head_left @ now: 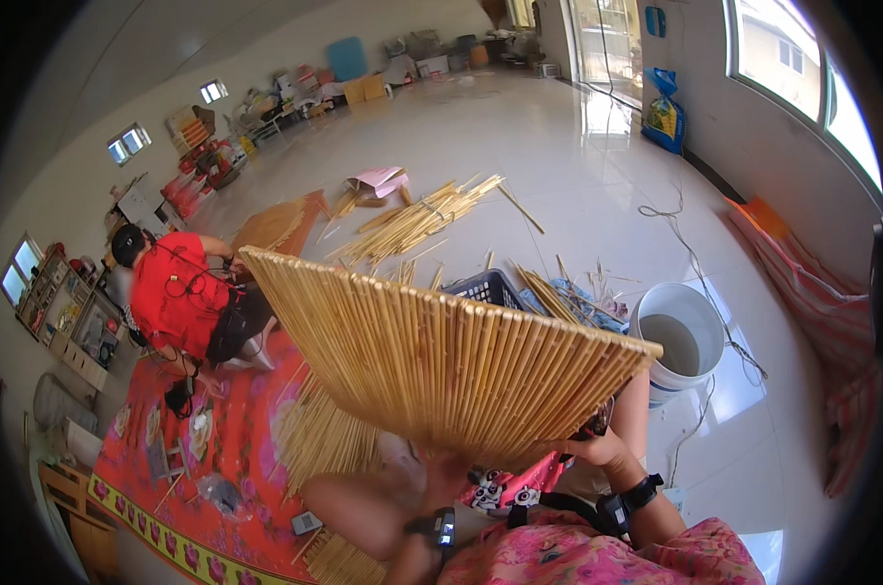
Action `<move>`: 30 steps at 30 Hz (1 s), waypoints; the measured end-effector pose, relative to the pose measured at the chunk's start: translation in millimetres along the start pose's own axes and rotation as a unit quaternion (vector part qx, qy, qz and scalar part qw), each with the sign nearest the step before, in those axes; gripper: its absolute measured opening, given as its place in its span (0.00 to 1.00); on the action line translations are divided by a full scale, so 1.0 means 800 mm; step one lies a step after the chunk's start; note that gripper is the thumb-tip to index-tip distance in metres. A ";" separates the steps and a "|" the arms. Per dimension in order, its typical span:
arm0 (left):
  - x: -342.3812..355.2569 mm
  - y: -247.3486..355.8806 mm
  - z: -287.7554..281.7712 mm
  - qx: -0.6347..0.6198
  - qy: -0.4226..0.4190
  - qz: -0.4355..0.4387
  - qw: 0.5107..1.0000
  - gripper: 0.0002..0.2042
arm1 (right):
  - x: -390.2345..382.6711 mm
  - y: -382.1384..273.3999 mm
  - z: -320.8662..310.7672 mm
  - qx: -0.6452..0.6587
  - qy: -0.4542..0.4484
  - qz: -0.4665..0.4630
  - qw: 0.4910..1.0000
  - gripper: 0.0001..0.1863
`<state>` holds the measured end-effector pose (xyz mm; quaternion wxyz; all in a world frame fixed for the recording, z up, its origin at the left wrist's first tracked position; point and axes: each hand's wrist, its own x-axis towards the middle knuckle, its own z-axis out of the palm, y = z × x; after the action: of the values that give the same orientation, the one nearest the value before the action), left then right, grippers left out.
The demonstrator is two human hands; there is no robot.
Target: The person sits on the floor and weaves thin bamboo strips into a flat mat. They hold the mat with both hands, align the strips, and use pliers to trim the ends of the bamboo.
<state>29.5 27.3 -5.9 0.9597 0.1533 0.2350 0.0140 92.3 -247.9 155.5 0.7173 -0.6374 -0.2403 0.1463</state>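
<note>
A panel of pale bamboo sticks (441, 356) laid side by side is held up slanting over my lap. My right hand (588, 448) grips its lower right edge. My left hand (439, 473) is at the bottom edge near the middle, its fingers mostly hidden by the panel and blurred. Beneath them are pink cloth with panda figures (500, 487) and my bare legs. More loose sticks (319, 444) lie on the red floral mat (129, 478) to the left.
Another person in red (168, 292) crouches at left beside a brown board (271, 224). Stick bundles (422, 219), a dark crate (480, 288), a white bucket (675, 341), cords (695, 253) and striped fabric (802, 322) are on the tiled floor. Clutter (207, 166) lines the far walls.
</note>
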 end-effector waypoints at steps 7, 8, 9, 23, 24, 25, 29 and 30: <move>0.086 0.042 -0.171 0.101 -0.226 0.074 0.966 0.11 | -0.001 -0.048 0.073 0.000 -0.104 -0.019 0.994 0.20; 0.077 0.005 -0.139 0.295 -0.253 0.119 0.914 0.12 | -0.018 -0.033 0.060 -0.049 -0.067 -0.015 0.996 0.19; 0.068 -0.006 -0.120 0.378 -0.246 0.137 0.882 0.13 | -0.035 -0.018 0.047 -0.162 -0.119 0.015 0.980 0.17; 0.013 -0.008 -0.026 0.024 -0.149 -0.006 0.989 0.13 | -0.011 -0.052 0.078 0.006 -0.156 -0.018 0.988 0.24; 0.011 -0.007 -0.023 0.013 -0.153 -0.010 0.988 0.13 | -0.012 -0.049 0.072 -0.030 -0.170 0.014 0.985 0.24; 0.010 -0.005 -0.021 0.004 -0.156 -0.016 0.988 0.13 | -0.018 -0.046 0.069 -0.057 -0.160 0.026 0.985 0.23; 0.020 -0.003 -0.026 0.013 -0.190 -0.057 0.980 0.16 | -0.036 -0.028 0.055 -0.077 -0.131 0.059 0.987 0.19; 0.019 -0.006 -0.025 0.031 -0.199 -0.059 0.978 0.16 | -0.037 -0.023 0.047 -0.142 -0.125 0.040 0.981 0.19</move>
<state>34.2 29.9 -30.8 0.9811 0.1690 0.0483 -0.0811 45.2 -234.2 171.8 0.5773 -0.7184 -0.3213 0.2177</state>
